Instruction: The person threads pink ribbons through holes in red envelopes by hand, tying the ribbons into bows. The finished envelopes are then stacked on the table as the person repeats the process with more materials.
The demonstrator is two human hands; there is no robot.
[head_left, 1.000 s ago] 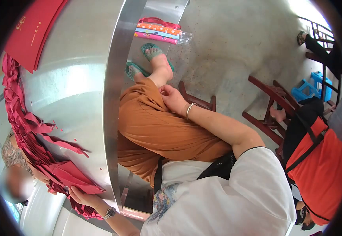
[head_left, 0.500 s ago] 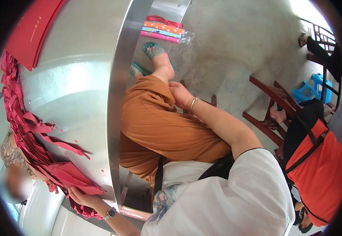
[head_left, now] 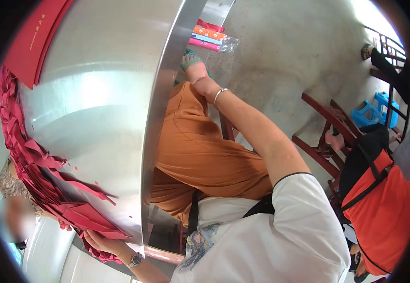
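Note:
My left hand [head_left: 102,241], with a watch on its wrist, lies along the near edge of a red folded paper bag [head_left: 91,218]. Its fingers are stretched out against the bag. Under and beyond that bag runs a long row of red ribbons and folded bags [head_left: 28,155] on the metal table [head_left: 105,127]. My right hand [head_left: 206,88], wearing a bracelet, reaches down to my ankle, next to the hem of my brown trousers [head_left: 205,141]. Its fingers are hidden.
Larger red folders [head_left: 37,40] lie at the table's far end. Patterned rolls [head_left: 207,37] in plastic are near my foot. Wooden chairs [head_left: 330,113], blue stools [head_left: 367,113] and a person in orange [head_left: 384,212] are on the right. Another person [head_left: 13,188] sits across the table.
My right hand has slid from the trouser hem further down to the ankle. The table edge has shifted right in view. My left hand stays at the red bag.

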